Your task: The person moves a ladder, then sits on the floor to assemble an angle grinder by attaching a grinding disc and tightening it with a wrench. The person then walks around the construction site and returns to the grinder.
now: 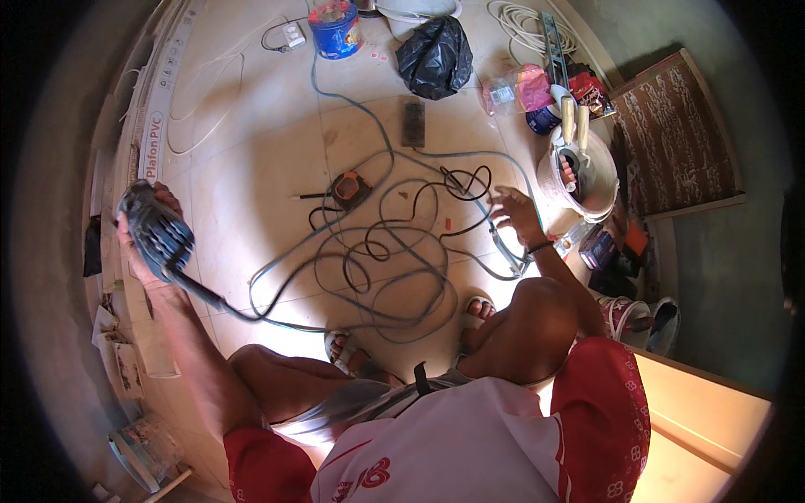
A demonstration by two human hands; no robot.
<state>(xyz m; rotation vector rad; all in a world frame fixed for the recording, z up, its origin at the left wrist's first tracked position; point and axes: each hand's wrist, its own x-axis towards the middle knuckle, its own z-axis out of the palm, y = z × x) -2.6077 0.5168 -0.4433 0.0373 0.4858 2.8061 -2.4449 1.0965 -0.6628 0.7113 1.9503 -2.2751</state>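
Observation:
On the left, my left hand point(134, 251) is closed round a dark blue-grey corded power tool point(159, 228) with slotted vents, held raised above the floor. Its exact kind is hard to make out. A thick black cord point(260, 314) runs from the tool into a tangle of grey-blue and black cables point(369, 268) on the tiles. My right hand point(516, 218), fingers bent and apart, hovers at the right side of that tangle with nothing visible in it. Below it lies a bright, loop-shaped piece point(507, 247) beside the cable. An orange-and-black tape measure point(352, 190) sits among the coils.
A blue tin point(335, 32), a black plastic bag point(434, 59) and a dark rectangular block point(413, 124) are farther off. At right stand a bucket with wooden-handled tools point(587, 201) and a brown framed panel point(679, 126). Long white packaging point(159, 105) lines the left wall.

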